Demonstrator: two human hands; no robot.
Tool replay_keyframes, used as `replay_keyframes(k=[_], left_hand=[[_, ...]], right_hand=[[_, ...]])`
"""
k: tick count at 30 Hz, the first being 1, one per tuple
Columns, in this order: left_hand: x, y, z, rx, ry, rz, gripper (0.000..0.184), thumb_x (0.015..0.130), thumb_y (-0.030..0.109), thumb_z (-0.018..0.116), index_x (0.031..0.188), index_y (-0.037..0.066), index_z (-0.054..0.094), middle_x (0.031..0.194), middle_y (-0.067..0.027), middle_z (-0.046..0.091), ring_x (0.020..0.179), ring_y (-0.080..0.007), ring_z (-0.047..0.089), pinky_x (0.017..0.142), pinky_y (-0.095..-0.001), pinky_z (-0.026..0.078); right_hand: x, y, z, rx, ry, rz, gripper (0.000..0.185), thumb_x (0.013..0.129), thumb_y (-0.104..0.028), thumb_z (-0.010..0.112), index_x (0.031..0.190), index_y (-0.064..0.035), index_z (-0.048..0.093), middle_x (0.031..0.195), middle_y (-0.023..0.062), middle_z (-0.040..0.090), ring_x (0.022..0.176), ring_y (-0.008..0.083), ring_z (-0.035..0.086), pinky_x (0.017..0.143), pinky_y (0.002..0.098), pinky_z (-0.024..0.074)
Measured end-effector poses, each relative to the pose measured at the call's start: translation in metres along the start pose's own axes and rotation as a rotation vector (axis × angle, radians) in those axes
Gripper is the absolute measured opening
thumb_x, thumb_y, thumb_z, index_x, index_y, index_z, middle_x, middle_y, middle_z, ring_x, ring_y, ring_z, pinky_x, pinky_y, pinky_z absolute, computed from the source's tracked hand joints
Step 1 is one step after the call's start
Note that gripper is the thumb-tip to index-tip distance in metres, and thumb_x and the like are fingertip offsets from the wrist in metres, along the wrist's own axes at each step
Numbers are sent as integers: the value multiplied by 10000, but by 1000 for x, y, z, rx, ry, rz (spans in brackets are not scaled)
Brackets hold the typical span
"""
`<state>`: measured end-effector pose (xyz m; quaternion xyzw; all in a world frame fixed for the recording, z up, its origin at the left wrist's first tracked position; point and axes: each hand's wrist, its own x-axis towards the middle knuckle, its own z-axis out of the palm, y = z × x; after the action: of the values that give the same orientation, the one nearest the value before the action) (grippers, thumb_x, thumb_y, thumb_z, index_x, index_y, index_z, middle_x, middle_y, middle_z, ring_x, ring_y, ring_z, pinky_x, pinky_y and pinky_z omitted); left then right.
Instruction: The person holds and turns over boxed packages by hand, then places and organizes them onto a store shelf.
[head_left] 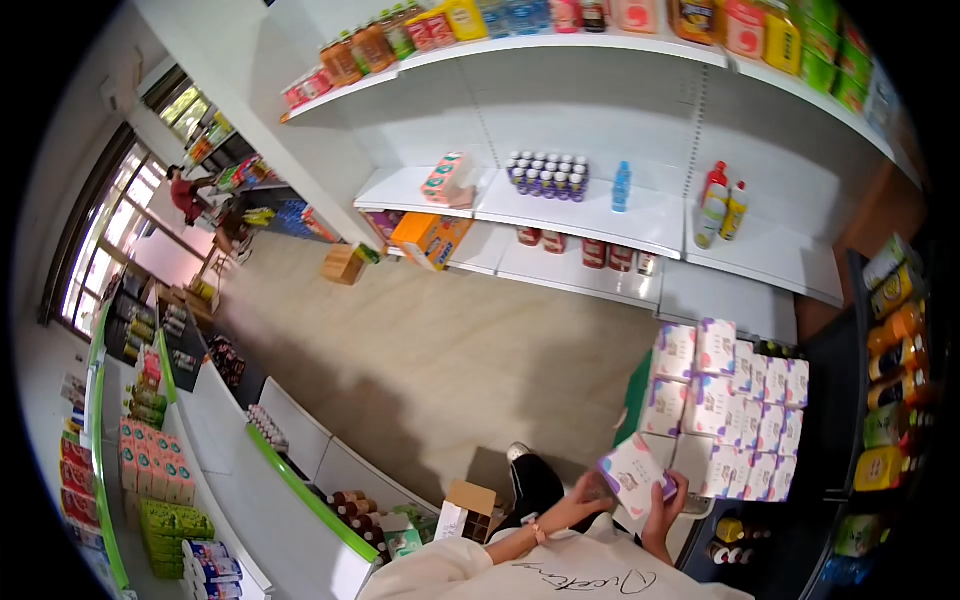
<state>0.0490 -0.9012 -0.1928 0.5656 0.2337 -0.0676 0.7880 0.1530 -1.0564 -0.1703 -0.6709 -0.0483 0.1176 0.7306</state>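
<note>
A white box with purple and pink print (635, 478) is held between my two hands, in front of my body. My left hand (583, 503) grips its left side, fingers partly hidden. My right hand (662, 508) holds its right edge, with the thumb and fingers closed on it. Just beyond and to the right stands a stack of similar white boxes (740, 415), in several rows and columns, beside a green panel (632, 400).
White shelves (590, 222) with bottles and cans run across the back. A dark rack (858, 330) stands at the right. Green-edged shelves (310, 500) curve along the left. An open carton (470, 500) is by my foot. A person (184, 196) is far left.
</note>
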Motion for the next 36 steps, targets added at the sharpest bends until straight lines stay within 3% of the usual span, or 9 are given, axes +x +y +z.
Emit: replay_keyframes(k=[2, 4, 10, 14, 17, 20, 26, 32, 36], left_hand=[[-1, 53, -43, -242, 11, 165, 801, 874, 35, 643, 1493, 95, 138, 1391, -140, 390, 1251, -215, 431, 1015, -341, 404], [-14, 104, -85, -241, 90, 286, 920, 834, 34, 685, 1511, 106, 66, 1446, -149, 335, 1313, -238, 370, 1061, -363, 351], [-82, 219, -213, 441, 311, 671, 1128, 698, 95, 813, 1508, 50, 29, 1532, -157, 202, 1400, -256, 235, 1122, -396, 223], [-130, 245, -260, 393, 413, 783, 1183, 630, 171, 863, 1502, 36, 74, 1493, -138, 250, 1378, -261, 276, 1112, -379, 241], [-144, 241, -277, 166, 524, 851, 1211, 600, 214, 886, 1491, 9, 92, 1361, -144, 370, 1292, -255, 375, 1070, -376, 298], [-142, 248, -292, 69, 635, 953, 1218, 605, 238, 884, 1485, -11, 78, 1379, -149, 359, 1283, -255, 393, 1059, -373, 321], [-106, 273, -350, -54, 793, 912, 1210, 662, 324, 848, 1482, -26, 30, 1401, -173, 336, 1270, -265, 416, 1039, -381, 363], [-62, 333, -424, -28, 858, 843, 1224, 669, 393, 831, 1479, -33, 18, 1451, -183, 260, 1297, -268, 382, 1054, -396, 354], [-25, 365, -479, 86, 951, 894, 1267, 633, 475, 839, 1476, -37, 44, 1428, -180, 271, 1280, -252, 394, 1042, -389, 366]], right_hand=[[28, -19, 55, -3, -124, -26, 339, 858, -134, 616, 1155, -25, 493, 1114, 77, 495, 1036, 172, 476, 942, 310, 360], [52, -48, 121, 64, -230, -105, 309, 865, -180, 595, 1124, -31, 512, 1038, 68, 517, 1004, 158, 479, 924, 287, 355], [92, -114, 284, 316, -842, 72, 298, 873, -189, 569, 1130, -44, 523, 1010, 44, 562, 944, 126, 534, 874, 253, 405], [75, -146, 360, 258, -1145, 210, 386, 888, -253, 550, 1207, -51, 470, 1072, 72, 543, 1016, 135, 530, 890, 260, 414], [55, -152, 410, 404, -1110, 239, 530, 894, -386, 521, 1293, -58, 405, 1196, 111, 493, 1088, 159, 505, 932, 288, 407], [53, -146, 440, 439, -1093, 161, 688, 891, -525, 461, 1375, -55, 327, 1349, 134, 398, 1196, 189, 442, 1015, 326, 354], [84, -140, 518, 389, -1149, 63, 867, 889, -632, 377, 1488, -42, 162, 1536, 136, 191, 1393, 236, 240, 1120, 370, 201], [156, -143, 612, 375, -1268, 94, 967, 846, -701, 376, 1502, -48, 97, 1546, 161, 151, 1404, 246, 222, 1125, 382, 197], [200, -144, 677, 370, -1247, 103, 971, 785, -661, 416, 1502, -77, 120, 1529, 160, 191, 1345, 243, 334, 1092, 374, 289]])
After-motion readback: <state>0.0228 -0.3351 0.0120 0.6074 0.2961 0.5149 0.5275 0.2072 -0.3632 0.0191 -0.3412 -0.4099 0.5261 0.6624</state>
